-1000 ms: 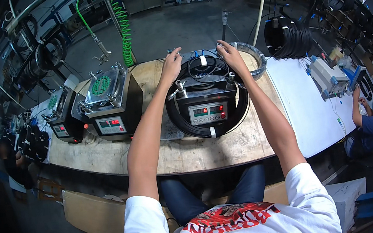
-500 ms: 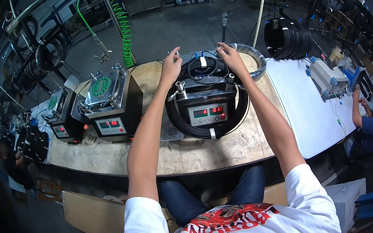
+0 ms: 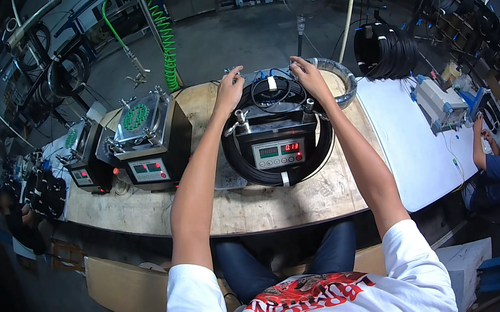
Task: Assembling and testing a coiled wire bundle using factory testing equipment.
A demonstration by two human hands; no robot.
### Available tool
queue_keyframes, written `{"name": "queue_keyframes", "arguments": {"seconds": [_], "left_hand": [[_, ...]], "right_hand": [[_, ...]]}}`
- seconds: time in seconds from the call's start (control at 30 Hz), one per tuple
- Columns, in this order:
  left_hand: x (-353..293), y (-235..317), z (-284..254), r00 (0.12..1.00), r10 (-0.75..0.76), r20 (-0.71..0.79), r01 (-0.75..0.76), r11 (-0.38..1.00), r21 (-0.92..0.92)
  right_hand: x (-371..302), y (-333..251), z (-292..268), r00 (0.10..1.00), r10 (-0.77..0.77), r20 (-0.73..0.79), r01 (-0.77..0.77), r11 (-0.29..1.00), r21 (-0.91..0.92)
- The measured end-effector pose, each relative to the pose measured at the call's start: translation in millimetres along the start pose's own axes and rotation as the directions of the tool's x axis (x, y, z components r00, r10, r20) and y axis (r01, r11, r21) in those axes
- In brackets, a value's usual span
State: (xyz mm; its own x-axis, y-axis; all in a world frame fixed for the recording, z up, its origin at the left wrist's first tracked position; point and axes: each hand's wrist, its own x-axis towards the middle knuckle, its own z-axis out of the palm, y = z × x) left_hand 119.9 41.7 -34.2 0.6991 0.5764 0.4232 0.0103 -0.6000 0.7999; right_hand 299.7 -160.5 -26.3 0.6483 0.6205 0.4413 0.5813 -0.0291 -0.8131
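A black polishing machine with a lit red display stands in front of me, ringed by a coil of black cable. A smaller loop of thin black cable with blue connectors lies on its top. At the machine's far left corner, my left hand is closed, fingertips on a small metal clamp knob. My right hand is closed at the far right corner; what its fingertips pinch is hidden. Two near metal corner posts stand untouched between my forearms.
Two similar machines with green parts on top stand left on the wooden bench. A thick hose loop curves behind my right hand. A white table adjoins on the right, where another person sits. A green coiled air hose hangs beyond.
Both hands keep nearly the same places, with slight movement of the left fingertips. The display reading on the machine has changed.
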Motion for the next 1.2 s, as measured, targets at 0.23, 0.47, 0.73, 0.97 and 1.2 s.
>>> {"name": "queue_keyframes", "arguments": {"seconds": [0.23,0.47,0.73,0.97,1.2], "left_hand": [[-1.0,0.8,-2.2,1.0,-0.003,0.011,0.004,1.0,-0.017],[-1.8,5.4,-0.1,0.999,-0.027,-0.02,0.026,0.999,-0.029],[-1.9,7.0,-1.0,1.0,-0.02,0.003,0.02,1.0,-0.021],[-1.6,3.5,-1.9,1.0,-0.024,0.002,0.024,0.999,-0.048],[-3.1,7.9,-0.2,0.999,-0.038,-0.008,0.038,0.999,0.009]], "right_hand": [[-1.3,-3.9,2.2,1.0,-0.008,-0.015,0.008,1.0,0.02],[-2.0,-5.0,-0.2,1.0,-0.009,-0.01,0.009,1.0,0.012],[-0.8,-1.2,-1.1,1.0,-0.007,0.012,0.006,0.999,0.031],[-1.3,-3.9,2.2,1.0,0.004,-0.016,-0.004,1.0,-0.007],[-1.1,-0.8,0.6,1.0,-0.02,0.008,0.02,1.0,0.009]]}}
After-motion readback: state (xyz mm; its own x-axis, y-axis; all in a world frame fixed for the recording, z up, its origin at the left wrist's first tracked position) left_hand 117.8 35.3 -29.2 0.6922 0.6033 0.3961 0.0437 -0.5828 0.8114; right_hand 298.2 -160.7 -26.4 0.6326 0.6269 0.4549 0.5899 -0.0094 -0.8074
